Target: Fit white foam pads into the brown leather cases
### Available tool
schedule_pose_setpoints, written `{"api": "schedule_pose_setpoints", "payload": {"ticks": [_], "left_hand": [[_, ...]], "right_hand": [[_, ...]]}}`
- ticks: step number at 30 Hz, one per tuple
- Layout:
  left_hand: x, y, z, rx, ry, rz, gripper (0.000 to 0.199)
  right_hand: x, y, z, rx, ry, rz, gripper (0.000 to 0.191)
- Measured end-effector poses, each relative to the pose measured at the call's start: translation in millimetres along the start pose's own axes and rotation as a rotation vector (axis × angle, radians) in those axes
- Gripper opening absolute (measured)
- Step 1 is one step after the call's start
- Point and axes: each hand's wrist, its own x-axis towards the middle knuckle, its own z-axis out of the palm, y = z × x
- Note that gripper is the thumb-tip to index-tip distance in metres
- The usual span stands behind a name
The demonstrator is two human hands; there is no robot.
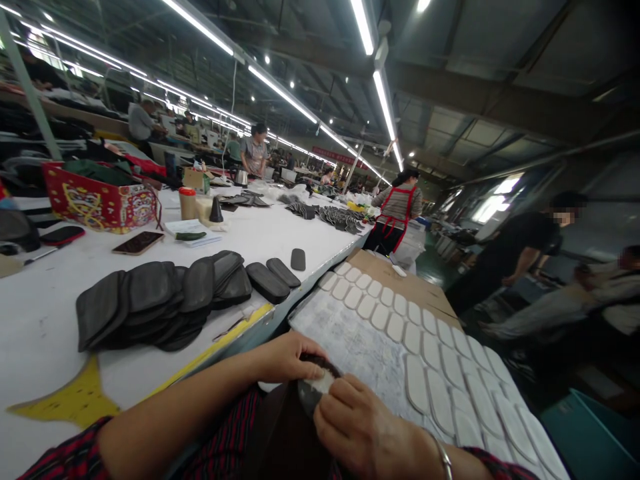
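Note:
Near the bottom centre, my left hand [293, 360] grips the far left edge of a dark rounded piece [309, 397] with a whitish patch on it, its thumb on top. My right hand [350, 417] is closed at the right side of the same piece, fingers curled against the pale patch; whether it also pinches something small is hidden. A dark brown surface lies below the piece, over my lap. Left of my hands, a heap of dark grey oval pads [150, 293] lies on the white table [260, 237].
Rows of pale oval pads [415, 333] cover a board on the right. A phone [139, 243], a red patterned box [100, 200] and an orange-lidded jar [188, 203] stand farther back. A person in a red apron [397, 207] is beyond; a teal bin [590, 427] sits lower right.

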Motion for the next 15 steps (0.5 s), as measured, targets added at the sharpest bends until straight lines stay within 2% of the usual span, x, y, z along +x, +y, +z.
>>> {"api": "schedule_pose_setpoints", "payload": {"ticks": [2,4,7,9,11,15], "left_hand": [[2.0,-4.0,-0.9,-0.031,-0.01,-0.003,0.029],[2.0,-9.3,1.2,-0.154,0.009,-0.024,0.032],[-3.5,-18.3,12.9,-0.551,0.209,-0.079,0.046],[-10.1,-22.2,24.5,-0.691,0.386,-0.108,0.054],[-17.2,-22.3,35.0,-0.557,0.491,-0.082,0.05],[-24.9,-13.5,41.7,-0.146,0.584,-0.051,0.03]], "right_hand": [[-0.7,2.1,1.5,0.034,0.011,-0.009,0.021],[-0.4,6.2,3.8,0.113,0.035,0.035,0.019],[1.3,15.4,7.5,0.323,0.153,0.312,0.013],[2.5,21.8,9.1,0.448,0.215,0.532,0.004],[3.6,27.1,9.3,0.529,0.201,0.639,0.014],[7.1,34.8,8.0,0.536,0.157,0.619,0.014]]}}
